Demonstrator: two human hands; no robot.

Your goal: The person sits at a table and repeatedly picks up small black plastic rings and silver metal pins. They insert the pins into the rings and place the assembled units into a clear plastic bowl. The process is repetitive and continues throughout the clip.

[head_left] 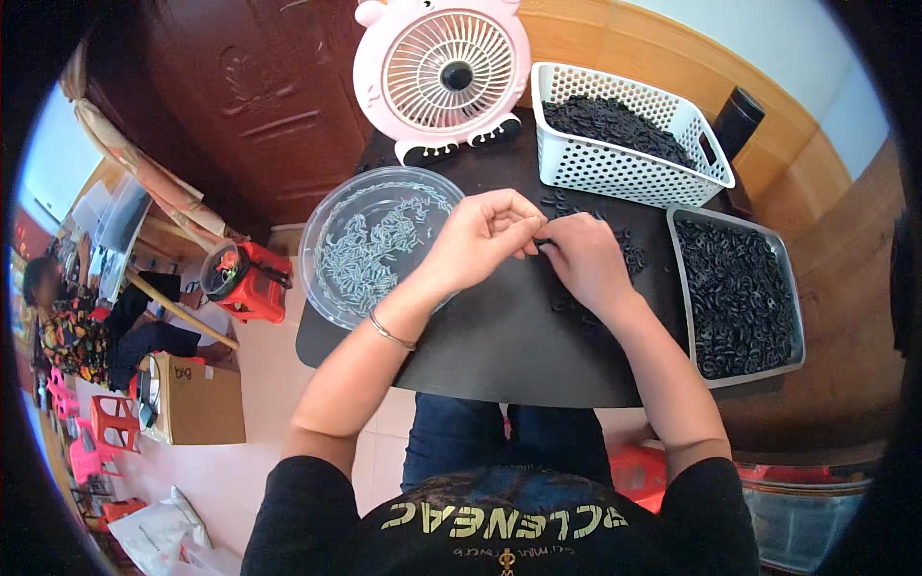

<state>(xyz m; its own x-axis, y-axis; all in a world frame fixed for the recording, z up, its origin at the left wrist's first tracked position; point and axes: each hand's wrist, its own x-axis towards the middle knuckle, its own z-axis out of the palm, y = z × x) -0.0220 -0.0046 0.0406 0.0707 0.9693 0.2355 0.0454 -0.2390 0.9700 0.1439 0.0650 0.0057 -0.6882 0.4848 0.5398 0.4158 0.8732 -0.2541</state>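
One small black plastic-looking piece (pixel 544 242), likely light, stiff, best edge-held: your right hand (pixel 586 254) pinches it; left hand (pixel 488 233), fingertips together, contents unclear.

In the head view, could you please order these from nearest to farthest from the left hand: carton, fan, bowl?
From the left hand:
1. Bowl: just to its left, on the table.
2. Fan: beyond the hand, at the table's far side.
3. Carton: far left, on the floor.
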